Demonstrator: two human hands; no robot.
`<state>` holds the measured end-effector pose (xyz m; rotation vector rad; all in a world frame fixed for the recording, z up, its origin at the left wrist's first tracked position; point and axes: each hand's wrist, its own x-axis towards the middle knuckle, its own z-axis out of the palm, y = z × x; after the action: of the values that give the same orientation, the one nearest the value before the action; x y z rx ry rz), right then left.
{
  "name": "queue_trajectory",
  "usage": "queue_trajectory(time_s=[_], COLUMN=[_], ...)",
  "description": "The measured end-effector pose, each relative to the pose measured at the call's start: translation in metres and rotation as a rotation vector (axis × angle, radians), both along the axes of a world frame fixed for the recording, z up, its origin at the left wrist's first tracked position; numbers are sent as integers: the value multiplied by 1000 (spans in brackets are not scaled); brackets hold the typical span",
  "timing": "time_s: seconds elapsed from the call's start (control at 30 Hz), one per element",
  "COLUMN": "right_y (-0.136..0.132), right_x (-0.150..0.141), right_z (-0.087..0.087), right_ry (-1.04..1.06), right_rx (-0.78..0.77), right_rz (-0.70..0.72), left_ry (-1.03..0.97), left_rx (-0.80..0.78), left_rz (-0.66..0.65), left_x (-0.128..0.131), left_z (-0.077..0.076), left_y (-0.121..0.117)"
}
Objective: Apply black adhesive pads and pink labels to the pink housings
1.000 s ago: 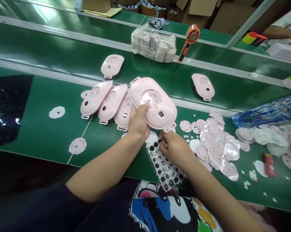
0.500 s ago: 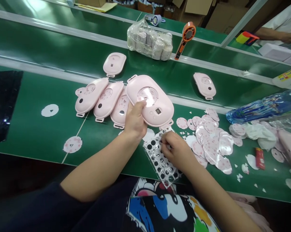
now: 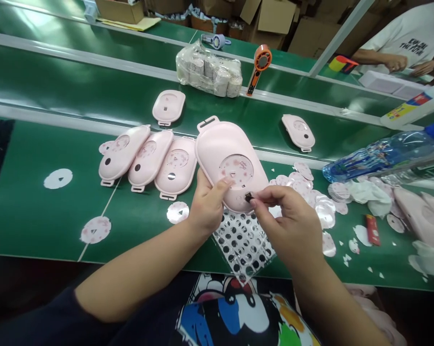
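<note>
My left hand grips a pink plastic casing by its lower left edge, thumb on the front near the round floral disc. My right hand is closed in a pinch on a small black sticker, held against the casing's lower part at the small square window. The window is mostly covered by the sticker and fingertips. Beneath the casing lies a sheet of round black stickers, partly hidden by the casing and right hand.
Three pink casings overlap on the left. Loose floral discs are heaped on the right, near a blue-labelled bottle. An orange handheld fan and a plastic-wrapped bundle stand behind. Across the bench a person works.
My right hand has risen from the sticker sheet to the casing's front with a black sticker. The casing has shifted slightly right and down in view. The camera view has shifted too.
</note>
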<state>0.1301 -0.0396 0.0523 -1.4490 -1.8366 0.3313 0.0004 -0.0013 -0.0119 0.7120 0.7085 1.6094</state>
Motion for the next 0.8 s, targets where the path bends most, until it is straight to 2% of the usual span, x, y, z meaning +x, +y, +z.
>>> queue_trajectory(time_s=[0.23,0.6,0.8], right_y=[5,8,6], right_x=[-2,-1,-3], right_z=[-1,-2,-2], right_ry=[-18,51,-11], right_rx=[9,-18,-16], right_rz=[-22,-10,-16], left_ry=[-47,-66,-70], left_rx=[11,20,16], left_rz=[-4,-26,-18], left_x=[-1,0,0], left_z=[7,8,8], left_y=[1,0,-1])
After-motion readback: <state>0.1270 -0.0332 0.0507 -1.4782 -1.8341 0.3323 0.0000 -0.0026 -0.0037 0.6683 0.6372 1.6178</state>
